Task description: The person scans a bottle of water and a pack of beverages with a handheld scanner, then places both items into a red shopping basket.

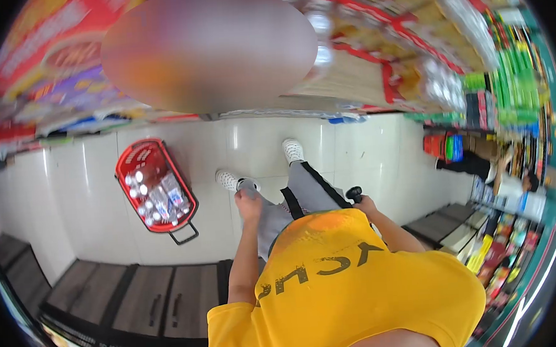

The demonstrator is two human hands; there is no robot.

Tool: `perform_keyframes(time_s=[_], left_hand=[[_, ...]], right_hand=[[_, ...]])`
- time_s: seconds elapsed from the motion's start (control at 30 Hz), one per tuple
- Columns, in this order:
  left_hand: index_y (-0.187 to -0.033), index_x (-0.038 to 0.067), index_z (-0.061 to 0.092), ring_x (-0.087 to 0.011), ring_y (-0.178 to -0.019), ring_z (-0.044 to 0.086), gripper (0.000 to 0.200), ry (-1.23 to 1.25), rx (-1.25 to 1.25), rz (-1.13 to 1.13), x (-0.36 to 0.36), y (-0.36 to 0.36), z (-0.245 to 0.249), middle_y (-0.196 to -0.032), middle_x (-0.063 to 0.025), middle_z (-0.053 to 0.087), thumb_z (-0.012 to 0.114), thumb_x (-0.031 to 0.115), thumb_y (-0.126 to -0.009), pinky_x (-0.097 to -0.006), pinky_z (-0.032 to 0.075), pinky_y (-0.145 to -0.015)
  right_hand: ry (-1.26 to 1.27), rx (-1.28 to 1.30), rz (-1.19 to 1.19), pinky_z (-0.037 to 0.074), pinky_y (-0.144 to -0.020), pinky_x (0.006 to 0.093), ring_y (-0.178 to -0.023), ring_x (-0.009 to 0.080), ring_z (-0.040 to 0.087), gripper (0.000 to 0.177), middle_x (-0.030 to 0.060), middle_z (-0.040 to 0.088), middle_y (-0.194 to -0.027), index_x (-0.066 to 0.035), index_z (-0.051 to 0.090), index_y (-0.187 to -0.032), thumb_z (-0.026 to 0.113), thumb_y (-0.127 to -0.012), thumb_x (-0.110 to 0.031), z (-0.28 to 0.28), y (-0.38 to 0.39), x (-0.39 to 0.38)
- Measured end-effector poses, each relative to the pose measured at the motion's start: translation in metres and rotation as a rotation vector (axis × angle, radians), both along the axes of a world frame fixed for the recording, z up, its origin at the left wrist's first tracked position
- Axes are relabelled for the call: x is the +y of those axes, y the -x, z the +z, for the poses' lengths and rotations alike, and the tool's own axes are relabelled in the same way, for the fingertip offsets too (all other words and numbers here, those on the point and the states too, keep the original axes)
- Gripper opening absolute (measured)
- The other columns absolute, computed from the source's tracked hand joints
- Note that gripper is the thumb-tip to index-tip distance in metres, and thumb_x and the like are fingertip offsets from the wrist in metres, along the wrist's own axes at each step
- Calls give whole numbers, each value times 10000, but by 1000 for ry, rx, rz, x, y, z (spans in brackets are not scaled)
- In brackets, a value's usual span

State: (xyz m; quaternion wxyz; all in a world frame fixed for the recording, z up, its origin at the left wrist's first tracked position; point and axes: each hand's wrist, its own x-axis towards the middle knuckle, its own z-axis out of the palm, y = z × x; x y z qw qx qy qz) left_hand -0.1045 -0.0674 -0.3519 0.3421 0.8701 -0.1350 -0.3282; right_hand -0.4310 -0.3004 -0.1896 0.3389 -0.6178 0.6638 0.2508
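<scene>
My left hand [250, 205] hangs by the grey trousers [269, 220], its fingers loosely curled and nothing visible in them. On the other side, my right hand [367, 206] is closed around a black, round-ended object [354, 194]; the rest of that object is hidden, so its kind does not show. To the left on the floor stands a red shopping basket [191, 207] with a black handle [185, 234], apart from both hands. Several clear bottles [140, 189] and clear packs with blue and white labels [169, 199] lie inside it.
Stocked shelves [373, 59] with red edging run along the front, partly blurred. Behind me stand dark wood-look cabinets [142, 296]. Off to the right, another person [511, 184] is by the shelves. The floor [237, 134] is pale, glossy tile.
</scene>
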Motion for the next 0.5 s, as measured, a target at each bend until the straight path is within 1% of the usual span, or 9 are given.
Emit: perform_keyframes(time_s=[0.07,0.13,0.27,0.3,0.37,0.4,0.43,0.47,0.5], left_hand=[[-1258,-26,519,-419,-1185,469,561,105,-129,-234,-65,7,15,-1264,-271,466,691,188,-769,-475,395,-1029],[-1262,-17,519,-406,-1179,483,564,188,-6,-295,-136,20,44,-1262,-257,465,693,203,-773,-459,409,-1024],[-1272,6,526,-436,-1143,512,568,249,-52,-463,-284,66,76,-1309,-278,436,689,274,-798,-443,428,-1010],[-1281,9,520,-434,-1140,519,573,245,-114,-479,-321,82,92,-1312,-281,443,685,281,-804,-443,432,-1005],[-1299,13,509,-428,-1135,532,584,246,-233,-513,-394,112,119,-1318,-286,459,676,296,-816,-444,440,-996],[-1297,31,521,-439,-1138,532,590,270,-314,-573,-425,125,107,-1307,-292,479,665,349,-821,-461,442,-986],[-1295,48,533,-451,-1141,531,600,292,-392,-632,-450,137,79,-1296,-299,499,655,403,-826,-479,445,-976],[-1292,66,545,-462,-1145,531,612,316,-472,-685,-473,148,56,-1285,-306,518,644,456,-832,-496,447,-965],[-1294,66,545,-416,-1188,514,594,243,-535,-690,-492,158,44,-1243,-281,565,596,478,-868,-474,416,-1009]], right_hand=[[-26,-61,-116,531,-771,395,-858,330,685,433,231,687,-890,36,660,-1007,711,-671,-231,-14,22,-6],[-66,-91,-198,531,-776,393,-871,322,686,442,229,690,-908,33,663,-1024,715,-676,-233,-25,43,-19],[-63,-177,-277,527,-772,387,-878,318,683,443,221,692,-926,38,657,-1053,720,-703,-226,-42,107,-53],[-24,-227,-341,527,-720,388,-779,295,680,355,190,682,-828,40,655,-994,715,-728,-187,-31,118,-61],[-11,-248,-529,520,-667,378,-693,262,661,283,158,656,-753,31,639,-942,708,-742,-157,-6,132,-75],[-3,-252,-622,517,-641,374,-650,246,652,249,142,643,-716,27,631,-916,705,-749,-142,1,146,-80],[13,-318,-737,493,-530,349,-528,206,600,173,99,591,-640,0,591,-850,698,-769,-109,0,162,-81],[-1,-334,-821,486,-504,346,-503,203,589,168,95,583,-629,-1,583,-841,695,-773,-106,5,176,-82],[-17,-350,-902,478,-477,342,-478,201,577,164,92,575,-617,-2,576,-833,692,-777,-102,9,190,-82]])
